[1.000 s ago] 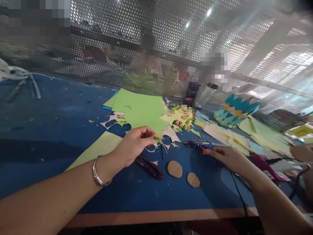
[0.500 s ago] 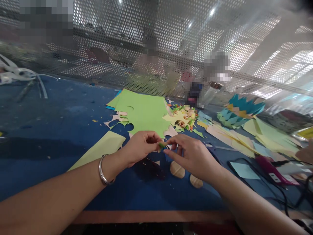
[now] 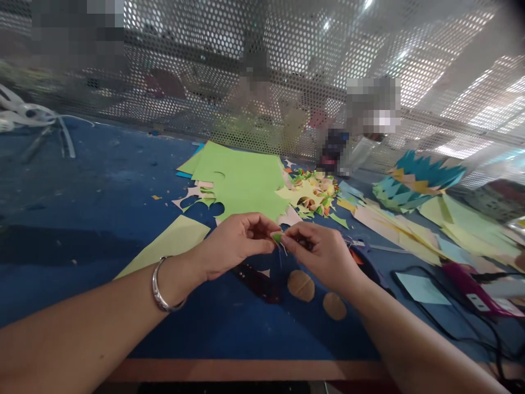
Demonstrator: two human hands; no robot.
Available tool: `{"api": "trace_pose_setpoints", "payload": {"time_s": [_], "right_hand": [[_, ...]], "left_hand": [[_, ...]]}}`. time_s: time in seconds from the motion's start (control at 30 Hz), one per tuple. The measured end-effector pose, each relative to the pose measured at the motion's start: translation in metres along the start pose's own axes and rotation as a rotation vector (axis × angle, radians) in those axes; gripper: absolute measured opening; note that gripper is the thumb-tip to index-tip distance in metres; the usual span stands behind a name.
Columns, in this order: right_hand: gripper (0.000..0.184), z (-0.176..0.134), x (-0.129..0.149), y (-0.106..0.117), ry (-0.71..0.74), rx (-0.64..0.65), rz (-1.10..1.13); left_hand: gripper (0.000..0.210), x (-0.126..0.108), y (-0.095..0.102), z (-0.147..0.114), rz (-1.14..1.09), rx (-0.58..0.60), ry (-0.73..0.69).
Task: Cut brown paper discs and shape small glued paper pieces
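A small green paper piece [image 3: 277,237] is pinched between my two hands. My left hand [image 3: 235,243], with a silver bangle on its wrist, has thumb and fingers closed at the piece's left edge. The fingertips of my right hand [image 3: 326,251] grip its right side. Below the hands on the blue table lies a dark red, elongated object [image 3: 260,284] that I cannot identify. Two round brown discs [image 3: 301,285] lie nearer to me, under my right wrist. Just beyond the hands spreads a light green paper sheet [image 3: 246,178], its lower edge cut with round holes.
A heap of colourful paper scraps [image 3: 318,191] lies beyond my right hand. At right stand a turquoise zigzag paper crown [image 3: 430,172], paper strips [image 3: 397,230] and a magenta power strip [image 3: 471,290] with black cables. A perforated metal screen [image 3: 184,65] borders the table's back.
The small paper piece has turned, showing more of its green face. My right fingers have closed in beside it. The view has shifted slightly.
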State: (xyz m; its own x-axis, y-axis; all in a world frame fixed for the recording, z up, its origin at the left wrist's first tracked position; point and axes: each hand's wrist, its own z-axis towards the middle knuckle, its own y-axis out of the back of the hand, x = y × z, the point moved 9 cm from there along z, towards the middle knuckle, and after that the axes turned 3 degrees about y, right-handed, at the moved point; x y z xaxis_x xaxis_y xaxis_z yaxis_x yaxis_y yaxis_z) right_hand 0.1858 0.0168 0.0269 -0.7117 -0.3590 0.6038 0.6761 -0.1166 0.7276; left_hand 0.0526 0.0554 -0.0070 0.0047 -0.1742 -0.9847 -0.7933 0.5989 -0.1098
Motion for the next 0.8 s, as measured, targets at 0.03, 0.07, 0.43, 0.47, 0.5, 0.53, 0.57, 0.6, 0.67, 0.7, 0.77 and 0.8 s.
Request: {"api": "trace_pose_setpoints", "payload": {"time_s": [0.03,0.07,0.43,0.47,0.5,0.53,0.57,0.6,0.67,0.7,0.77,0.8], "right_hand": [[0.023,0.000,-0.001,-0.001,-0.013,0.008,0.017],[0.023,0.000,-0.003,-0.002,-0.024,0.018,0.033],[0.032,-0.002,-0.008,-0.007,-0.101,0.091,0.222],[0.031,-0.002,-0.008,-0.007,-0.098,0.090,0.220],[0.030,-0.003,-0.008,-0.007,-0.095,0.085,0.217],[0.030,-0.003,-0.009,-0.007,-0.093,0.078,0.214],[0.030,-0.003,-0.009,-0.007,-0.094,0.070,0.211],[0.031,-0.004,-0.010,-0.007,-0.095,0.062,0.208],[0.031,-0.004,-0.010,-0.007,-0.094,0.047,0.200],[0.031,-0.005,-0.010,-0.007,-0.090,0.041,0.191],[0.030,-0.005,-0.010,-0.007,-0.076,0.031,0.168],[0.030,-0.005,-0.009,-0.007,-0.068,0.028,0.155]], "left_hand": [[0.022,-0.001,0.000,0.000,0.025,-0.008,-0.014],[0.020,-0.002,0.001,0.001,0.054,-0.019,-0.026],[0.020,-0.014,0.001,-0.002,0.266,-0.045,-0.149],[0.020,-0.014,0.000,-0.002,0.277,-0.045,-0.159],[0.020,-0.015,0.000,-0.002,0.288,-0.047,-0.166],[0.020,-0.015,0.000,-0.003,0.301,-0.051,-0.173],[0.021,-0.015,0.000,-0.003,0.313,-0.055,-0.178],[0.022,-0.015,-0.001,-0.004,0.327,-0.057,-0.183],[0.026,-0.016,-0.001,-0.005,0.356,-0.060,-0.195],[0.026,-0.017,-0.001,-0.005,0.373,-0.057,-0.197],[0.022,-0.018,-0.002,-0.006,0.405,-0.052,-0.198],[0.019,-0.019,-0.003,-0.007,0.420,-0.050,-0.200]]}}
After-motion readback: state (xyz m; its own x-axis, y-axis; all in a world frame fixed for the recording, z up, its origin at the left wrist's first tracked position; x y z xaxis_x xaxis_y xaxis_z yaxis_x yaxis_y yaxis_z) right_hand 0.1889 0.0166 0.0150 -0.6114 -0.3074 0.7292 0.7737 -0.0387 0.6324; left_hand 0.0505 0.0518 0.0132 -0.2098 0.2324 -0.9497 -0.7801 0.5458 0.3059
